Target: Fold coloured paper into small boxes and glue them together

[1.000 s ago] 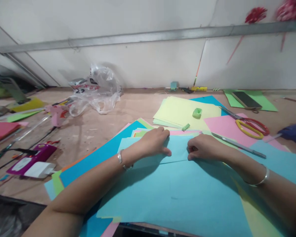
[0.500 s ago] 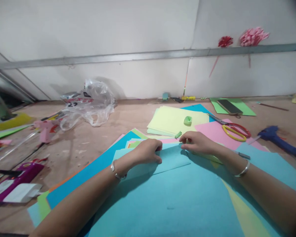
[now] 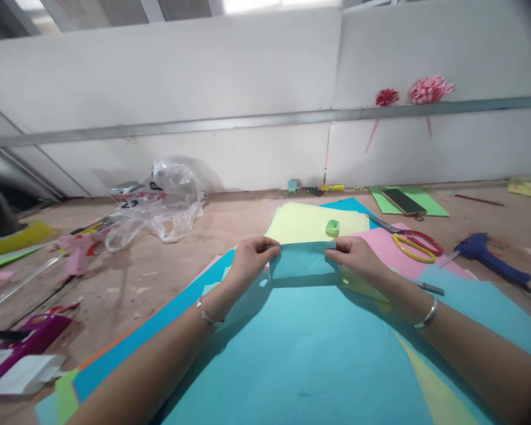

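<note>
A strip of light blue paper [image 3: 305,258] is stretched between my two hands, lifted at its far edge above a large light blue sheet [image 3: 309,342]. My left hand [image 3: 254,260] pinches the strip's upper left corner between thumb and fingers. At the upper right corner, my right hand [image 3: 356,254] grips it the same way. Behind the strip lies a stack of pale yellow paper [image 3: 300,218] with a small green folded piece [image 3: 332,228] on it.
Scissors [image 3: 413,245], a blue glue gun [image 3: 491,254] and a phone [image 3: 402,202] lie to the right. On the left are a plastic bag [image 3: 163,203], a pink glue gun [image 3: 77,251] and a purple device [image 3: 30,336]. Paper flowers [image 3: 431,90] stand by the wall rail.
Both hands have closed on the light blue strip's corners and raised it off the sheet. The view has tilted upward, showing more of the wall's top.
</note>
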The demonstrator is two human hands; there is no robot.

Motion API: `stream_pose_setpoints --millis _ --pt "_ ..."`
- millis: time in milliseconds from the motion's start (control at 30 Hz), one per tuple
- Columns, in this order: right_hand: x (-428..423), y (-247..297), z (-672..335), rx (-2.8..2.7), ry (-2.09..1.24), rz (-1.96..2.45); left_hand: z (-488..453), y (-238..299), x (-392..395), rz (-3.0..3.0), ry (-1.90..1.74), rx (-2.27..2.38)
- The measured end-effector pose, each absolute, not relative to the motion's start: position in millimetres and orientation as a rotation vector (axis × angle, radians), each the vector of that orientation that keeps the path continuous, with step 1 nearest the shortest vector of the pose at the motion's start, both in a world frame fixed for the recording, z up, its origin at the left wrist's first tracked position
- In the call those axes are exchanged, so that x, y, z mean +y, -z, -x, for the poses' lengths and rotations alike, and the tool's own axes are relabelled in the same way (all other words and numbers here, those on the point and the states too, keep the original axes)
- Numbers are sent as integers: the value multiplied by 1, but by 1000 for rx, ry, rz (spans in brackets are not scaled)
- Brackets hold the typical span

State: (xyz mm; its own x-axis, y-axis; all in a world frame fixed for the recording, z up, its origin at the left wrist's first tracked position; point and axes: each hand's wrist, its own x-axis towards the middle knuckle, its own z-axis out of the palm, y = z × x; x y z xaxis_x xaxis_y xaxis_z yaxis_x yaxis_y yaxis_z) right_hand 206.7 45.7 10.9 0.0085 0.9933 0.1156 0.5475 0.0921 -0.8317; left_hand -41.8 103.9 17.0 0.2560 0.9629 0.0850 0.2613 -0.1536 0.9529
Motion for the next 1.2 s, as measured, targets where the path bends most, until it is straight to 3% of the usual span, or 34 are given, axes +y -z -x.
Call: stream_pose_setpoints --millis 267,1200 --pt "45 -10 -206 -1535 -799 1532 39 -18 100 -1439 -1086 1107" --pt "44 -14 -204 -1453 -786 1545 40 -10 99 -1474 -859 1122"
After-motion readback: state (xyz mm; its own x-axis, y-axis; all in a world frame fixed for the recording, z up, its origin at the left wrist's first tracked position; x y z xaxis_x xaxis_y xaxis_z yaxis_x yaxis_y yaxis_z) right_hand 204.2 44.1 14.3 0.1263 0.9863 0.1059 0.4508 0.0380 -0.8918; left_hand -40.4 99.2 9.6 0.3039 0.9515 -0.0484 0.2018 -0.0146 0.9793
